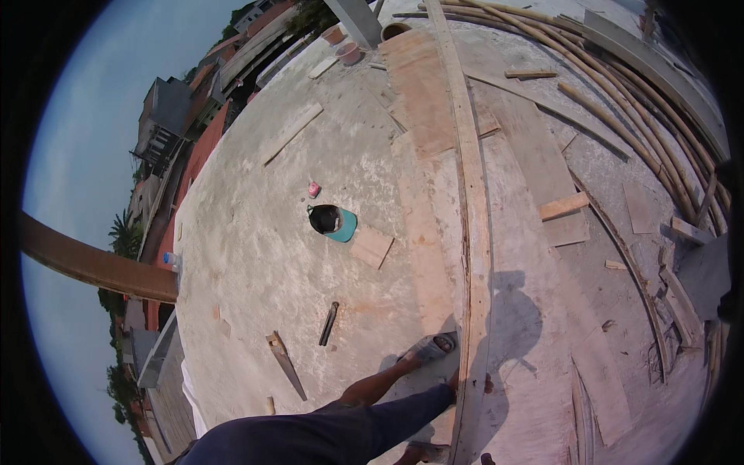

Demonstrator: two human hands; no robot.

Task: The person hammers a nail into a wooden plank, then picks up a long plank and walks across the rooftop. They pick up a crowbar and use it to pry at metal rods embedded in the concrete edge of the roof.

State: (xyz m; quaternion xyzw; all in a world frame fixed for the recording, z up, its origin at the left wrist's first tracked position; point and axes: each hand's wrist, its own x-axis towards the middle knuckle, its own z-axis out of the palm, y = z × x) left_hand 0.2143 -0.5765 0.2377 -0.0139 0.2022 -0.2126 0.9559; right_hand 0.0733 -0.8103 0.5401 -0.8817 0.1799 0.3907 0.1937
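Far left, beyond the roof edge: house roofs [167, 116] and palms are lying small and blurred, and a brown curved beam [93, 266] is crossing the sky, cut off by the rim.

On the concrete roof slab [256, 256], left part: a hand saw [285, 363] and a dark bar-like tool [328, 323] are lying near the person's leg [341, 422]; the tool's kind is hard to make out. Farther off, a teal bucket [335, 222] is sitting with a small pink object [314, 189] just beyond it and a square board piece [371, 247] just to its right.

Centre: a long plank [474, 256] is running from near to far. The sandalled foot [431, 346] is resting just left of it; the second foot is cut off at the lower edge.

Neither hand is showing, so each grip's state cannot be told.

Right: plywood sheets [535, 155], short offcuts [564, 206] and bent bamboo poles [620, 101] are lying scattered; the person's shadow [515, 310] is falling across the boards. The far right is fading into dark rim.
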